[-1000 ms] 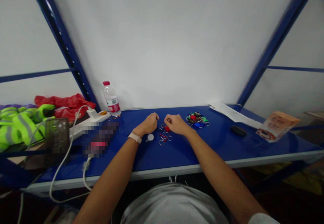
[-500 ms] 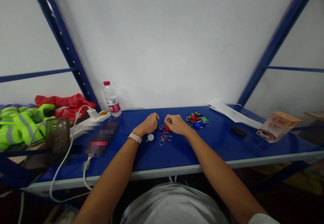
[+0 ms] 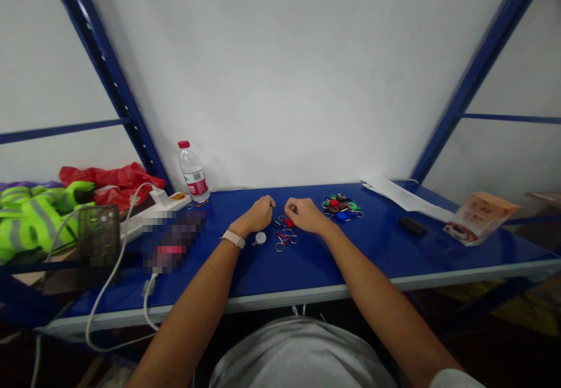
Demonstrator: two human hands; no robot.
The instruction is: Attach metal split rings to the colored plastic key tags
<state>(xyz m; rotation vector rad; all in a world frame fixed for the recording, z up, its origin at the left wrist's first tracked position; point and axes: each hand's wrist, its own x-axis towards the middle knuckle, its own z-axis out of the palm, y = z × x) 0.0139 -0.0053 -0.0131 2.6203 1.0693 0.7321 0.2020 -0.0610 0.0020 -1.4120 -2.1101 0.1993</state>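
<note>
While a white wall (image 3: 280, 78) fills the far side, a blue table (image 3: 307, 268) with a pale near edge stretches from left to right, and one blue post (image 3: 105, 61) slants up at left, another blue post (image 3: 477, 72) at right. At far left lies a yellow-green vest (image 3: 41, 221) with grey stripes, a crumpled red bundle (image 3: 109, 179) just beyond it. White papers (image 3: 398, 194) lie at the far right of the table, near an orange-and-white packet (image 3: 480, 220). On the left, a white power strip (image 3: 135, 222) with a cord runs toward an upright bottle (image 3: 191, 169) with a red cap. Near the middle, the right hand (image 3: 307, 215) is curled, its thumb and fingers drawn together; the left hand (image 3: 259, 214), with a pale band (image 3: 234, 238) at its wrist, is curled as well. They face each other with a narrow gap between; whether either pinches something I cannot tell. A heap of colourful key rings (image 3: 335, 203) lies to the right of the right hand, with a black case (image 3: 412, 227) farther right. A smaller group of red key rings (image 3: 287, 238) lies just on the near side of the hands, and beside it, close to the left wrist, is a round white tag (image 3: 260, 238).
</note>
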